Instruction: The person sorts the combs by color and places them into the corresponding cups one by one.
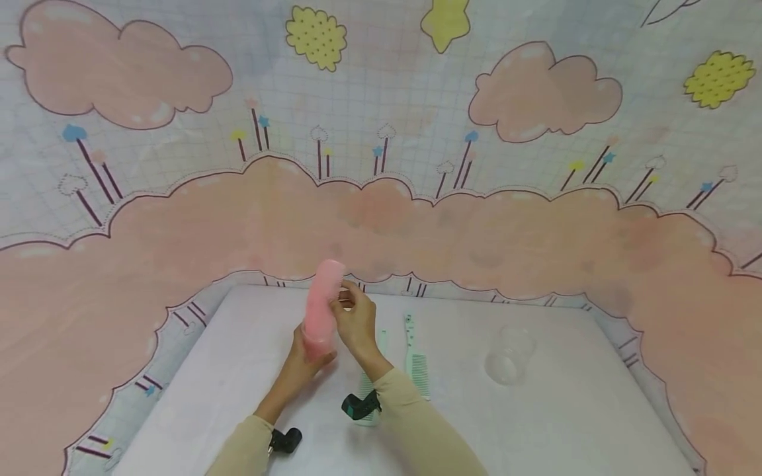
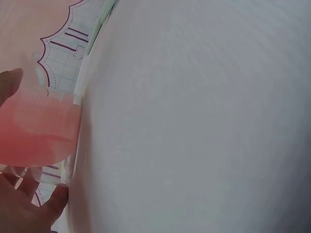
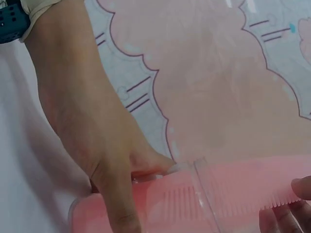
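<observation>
A pink comb stands tilted, its lower part inside a clear plastic cup. My left hand grips the cup around its lower end, thumb on one side and fingers on the other. With bent fingers, my right hand pinches the comb's toothed edge above the cup's rim. In the right wrist view, teeth show both through the cup wall and beyond it. The left wrist view catches the cup's base and fingertips of the left hand.
Two pale green combs lie on the white table: one comb right of my right wrist, the other partly hidden under it. Farther right is another clear cup. A cloud-patterned cloth rises behind the table.
</observation>
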The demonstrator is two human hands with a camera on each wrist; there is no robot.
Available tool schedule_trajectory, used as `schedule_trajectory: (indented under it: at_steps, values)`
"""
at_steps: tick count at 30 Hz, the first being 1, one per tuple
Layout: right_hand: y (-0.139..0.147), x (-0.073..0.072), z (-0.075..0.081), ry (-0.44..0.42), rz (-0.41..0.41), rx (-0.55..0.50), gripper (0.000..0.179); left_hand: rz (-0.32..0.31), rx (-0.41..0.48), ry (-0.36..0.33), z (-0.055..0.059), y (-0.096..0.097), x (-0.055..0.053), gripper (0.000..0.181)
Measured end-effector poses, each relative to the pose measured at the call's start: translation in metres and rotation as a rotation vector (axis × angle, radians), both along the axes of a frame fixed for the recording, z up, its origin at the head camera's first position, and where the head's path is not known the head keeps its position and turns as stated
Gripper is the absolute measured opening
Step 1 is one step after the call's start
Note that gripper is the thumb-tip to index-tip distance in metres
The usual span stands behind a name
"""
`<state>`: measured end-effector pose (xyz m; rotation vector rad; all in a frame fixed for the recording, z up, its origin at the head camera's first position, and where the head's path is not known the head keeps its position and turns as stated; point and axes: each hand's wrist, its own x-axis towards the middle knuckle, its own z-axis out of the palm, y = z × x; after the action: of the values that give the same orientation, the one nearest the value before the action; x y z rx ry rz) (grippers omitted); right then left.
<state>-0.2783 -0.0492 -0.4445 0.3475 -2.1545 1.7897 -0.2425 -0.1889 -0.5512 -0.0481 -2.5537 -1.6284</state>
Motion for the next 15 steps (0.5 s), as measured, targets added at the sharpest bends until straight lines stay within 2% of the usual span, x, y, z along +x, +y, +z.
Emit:
schedule_trajectory:
  at_steps: [7, 15]
  values:
    - [0.003, 0.000, -0.007, 0.027, 0.002, 0.040, 0.031, 0.003, 0.008, -0.016, 0.002, 0.002, -0.002, 0.104]
    - [0.000, 0.004, -0.018, 0.017, -0.022, 0.052, 0.033, 0.012, 0.001, 0.015, 0.000, 0.002, -0.002, 0.102]
